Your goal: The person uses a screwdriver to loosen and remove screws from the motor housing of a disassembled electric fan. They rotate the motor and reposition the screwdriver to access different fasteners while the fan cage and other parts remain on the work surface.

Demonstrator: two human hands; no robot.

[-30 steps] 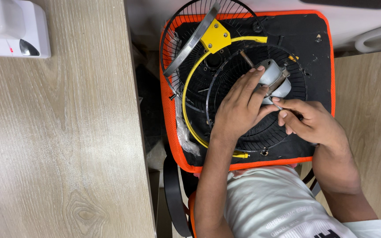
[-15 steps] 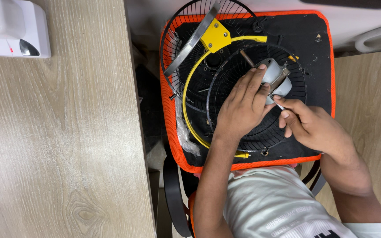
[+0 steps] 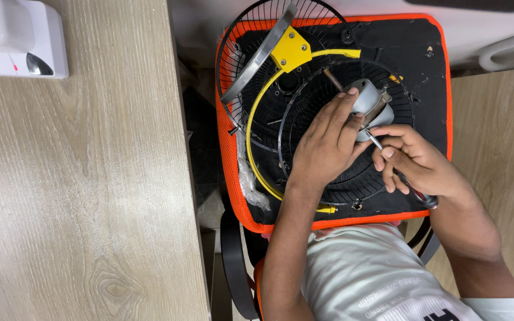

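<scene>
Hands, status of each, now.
Left hand: fingers flat, pressing on the grey motor, not gripping.
Right hand: closed around a screwdriver, tip at the motor.

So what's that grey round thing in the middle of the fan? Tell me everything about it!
The motor is a small, light grey, rounded can that looks like metal, with a brownish shaft sticking out up and to the left. It sits tilted at the middle of the black wire grille, which lies flat on an orange-edged black cushion. The left hand rests its fingers on it. The right hand holds a screwdriver with its tip against the motor's lower edge.
</scene>
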